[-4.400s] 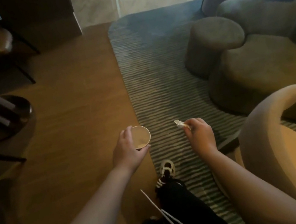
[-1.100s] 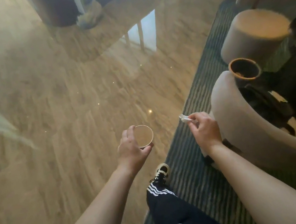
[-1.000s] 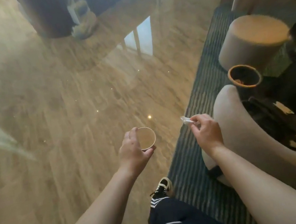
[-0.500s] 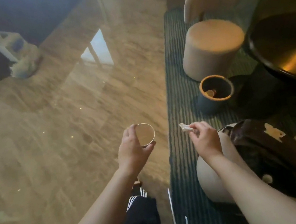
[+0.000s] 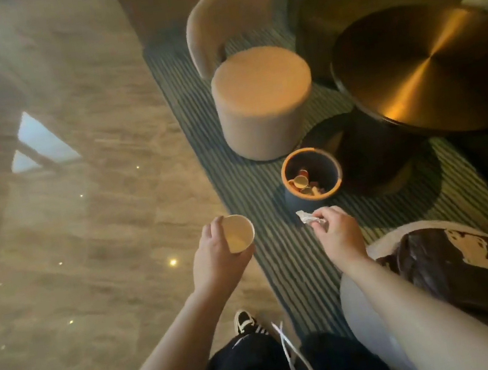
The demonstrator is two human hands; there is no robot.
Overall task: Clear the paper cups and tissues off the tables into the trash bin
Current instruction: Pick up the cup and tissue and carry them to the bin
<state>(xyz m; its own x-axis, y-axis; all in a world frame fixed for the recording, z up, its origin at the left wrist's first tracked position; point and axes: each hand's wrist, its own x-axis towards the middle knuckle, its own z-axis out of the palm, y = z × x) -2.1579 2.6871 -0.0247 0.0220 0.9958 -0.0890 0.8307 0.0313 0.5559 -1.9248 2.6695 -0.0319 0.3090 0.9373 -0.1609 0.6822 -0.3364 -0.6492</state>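
My left hand [image 5: 216, 259] grips an empty paper cup [image 5: 238, 232] upright, mouth toward the camera. My right hand [image 5: 338, 233] pinches a crumpled white tissue [image 5: 305, 216] between thumb and fingers. Just beyond both hands, a small dark trash bin [image 5: 312, 178] with an orange rim stands on the striped rug; paper cups and scraps lie inside it. The tissue hangs a short way in front of the bin's near rim; the cup is to the bin's lower left.
A round beige stool [image 5: 263, 101] stands behind the bin, a curved beige chair [image 5: 226, 18] beyond it. A round brass-topped table [image 5: 422, 70] is at the right. A chair with a dark bag [image 5: 460, 265] sits by my right arm. Polished floor [image 5: 65, 213] lies left.
The view has swung and closed in: the trash bin now sits directly ahead of my hands and nearer. Both hands keep their hold on the cup and the tissue.
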